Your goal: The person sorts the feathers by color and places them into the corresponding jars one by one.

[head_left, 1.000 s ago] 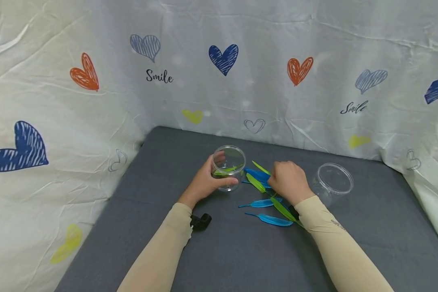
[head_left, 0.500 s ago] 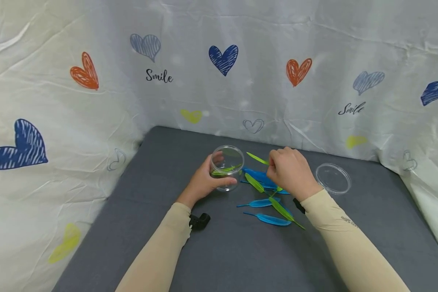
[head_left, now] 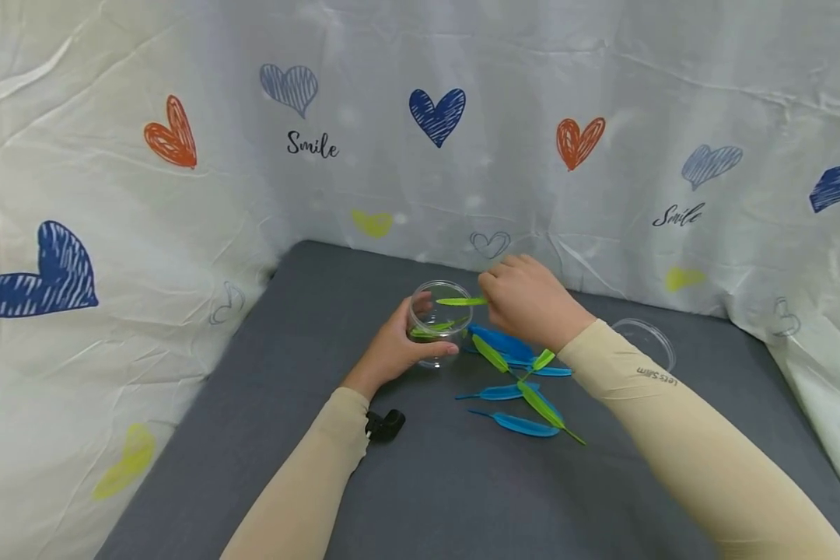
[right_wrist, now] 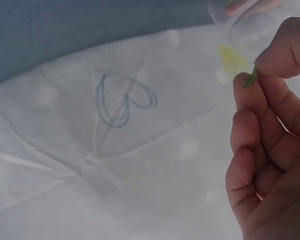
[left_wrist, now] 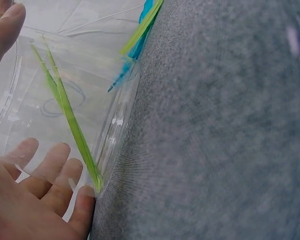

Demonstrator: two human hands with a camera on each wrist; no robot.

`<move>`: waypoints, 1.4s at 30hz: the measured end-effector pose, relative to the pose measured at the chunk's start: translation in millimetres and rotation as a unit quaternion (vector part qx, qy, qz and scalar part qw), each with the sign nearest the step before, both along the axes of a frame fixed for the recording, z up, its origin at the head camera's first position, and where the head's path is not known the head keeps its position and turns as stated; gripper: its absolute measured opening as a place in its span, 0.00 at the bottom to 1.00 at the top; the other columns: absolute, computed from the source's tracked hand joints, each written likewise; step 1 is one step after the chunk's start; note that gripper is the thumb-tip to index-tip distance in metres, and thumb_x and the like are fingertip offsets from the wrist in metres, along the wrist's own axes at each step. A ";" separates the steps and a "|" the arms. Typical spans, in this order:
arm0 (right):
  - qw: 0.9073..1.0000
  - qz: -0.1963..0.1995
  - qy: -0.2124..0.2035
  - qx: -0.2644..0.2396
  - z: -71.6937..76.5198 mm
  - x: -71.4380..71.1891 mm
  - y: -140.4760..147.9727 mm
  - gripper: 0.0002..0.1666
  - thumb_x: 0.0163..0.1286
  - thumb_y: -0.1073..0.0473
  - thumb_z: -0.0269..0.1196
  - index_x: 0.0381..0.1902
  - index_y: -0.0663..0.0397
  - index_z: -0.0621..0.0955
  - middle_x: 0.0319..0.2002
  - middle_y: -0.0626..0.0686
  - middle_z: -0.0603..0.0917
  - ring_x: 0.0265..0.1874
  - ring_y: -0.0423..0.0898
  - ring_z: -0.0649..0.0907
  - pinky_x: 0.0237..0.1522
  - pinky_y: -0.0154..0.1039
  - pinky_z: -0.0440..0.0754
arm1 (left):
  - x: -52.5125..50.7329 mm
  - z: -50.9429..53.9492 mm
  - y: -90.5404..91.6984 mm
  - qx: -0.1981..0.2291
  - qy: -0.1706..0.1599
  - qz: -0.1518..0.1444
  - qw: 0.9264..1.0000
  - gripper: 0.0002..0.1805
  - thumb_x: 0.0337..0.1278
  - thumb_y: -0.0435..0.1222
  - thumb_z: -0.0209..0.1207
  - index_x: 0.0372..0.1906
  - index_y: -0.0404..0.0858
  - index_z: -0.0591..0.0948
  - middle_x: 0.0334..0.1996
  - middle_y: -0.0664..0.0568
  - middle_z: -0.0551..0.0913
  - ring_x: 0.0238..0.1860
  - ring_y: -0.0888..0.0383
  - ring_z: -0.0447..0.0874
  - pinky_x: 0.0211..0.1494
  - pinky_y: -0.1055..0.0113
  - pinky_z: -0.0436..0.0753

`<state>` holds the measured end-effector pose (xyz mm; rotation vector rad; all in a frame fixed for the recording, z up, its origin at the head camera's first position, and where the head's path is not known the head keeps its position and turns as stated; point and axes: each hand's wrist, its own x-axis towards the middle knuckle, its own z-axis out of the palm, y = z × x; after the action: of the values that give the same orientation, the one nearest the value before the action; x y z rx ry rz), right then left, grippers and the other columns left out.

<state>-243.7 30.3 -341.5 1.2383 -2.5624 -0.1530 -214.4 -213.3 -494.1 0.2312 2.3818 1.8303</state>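
My left hand (head_left: 392,346) curls round a clear round jar (head_left: 439,359) standing on the grey cloth. Green feathers (left_wrist: 72,125) lean inside the jar in the left wrist view. Between thumb and fingertip my right hand (head_left: 532,303) pinches another green feather (head_left: 460,301), whose tip reaches over the jar's mouth; its quill end (right_wrist: 250,79) pokes out of the pinch in the right wrist view. Below the right hand lie several loose feathers, among them a blue feather (head_left: 525,425) and a green feather (head_left: 540,404).
A second clear round container or lid (head_left: 647,342), partly hidden by the right sleeve, rests on the cloth at the right. Behind the grey table surface (head_left: 420,482) hangs a white curtain (head_left: 364,179) printed with hearts.
My right hand has lifted from among the feathers and moved left with the green feather, up to the jar's mouth. The left hand and jar have hardly moved.
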 end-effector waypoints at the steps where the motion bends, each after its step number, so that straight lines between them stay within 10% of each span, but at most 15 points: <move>1: 1.000 0.007 0.004 0.010 -0.1 -1.1 -3.2 0.08 0.69 0.66 0.64 0.29 0.53 0.82 0.25 0.51 0.81 0.29 0.50 0.77 0.38 0.45 0.76 | -0.4 0.5 0.1 0.004 -0.002 0.000 1.000 0.63 0.48 0.60 0.82 0.86 0.60 0.58 0.82 0.56 0.67 0.81 0.49 0.69 0.78 0.41 0.75; 21: 0.998 0.042 0.004 0.046 -12.6 -2.1 -26.8 0.06 0.72 0.58 0.74 0.43 0.53 0.90 0.39 0.53 0.90 0.42 0.53 0.85 0.49 0.49 0.83 | 2.2 6.0 3.1 -0.009 -0.010 0.002 1.000 0.62 0.51 0.60 0.81 0.87 0.60 0.57 0.82 0.58 0.67 0.77 0.49 0.73 0.70 0.45 0.81; 42: 0.993 -0.023 -0.051 -0.102 -30.7 10.3 11.9 0.03 0.76 0.60 0.67 0.39 0.50 0.86 0.36 0.50 0.86 0.37 0.50 0.80 0.43 0.47 0.78 | 3.3 5.1 2.4 -0.022 -0.005 0.005 1.000 0.60 0.49 0.63 0.80 0.85 0.65 0.58 0.81 0.56 0.69 0.84 0.47 0.64 0.82 0.39 0.69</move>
<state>-233.4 42.2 -372.2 1.1383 -2.6147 0.1635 -211.0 -210.9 -488.9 0.2053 2.4185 1.7782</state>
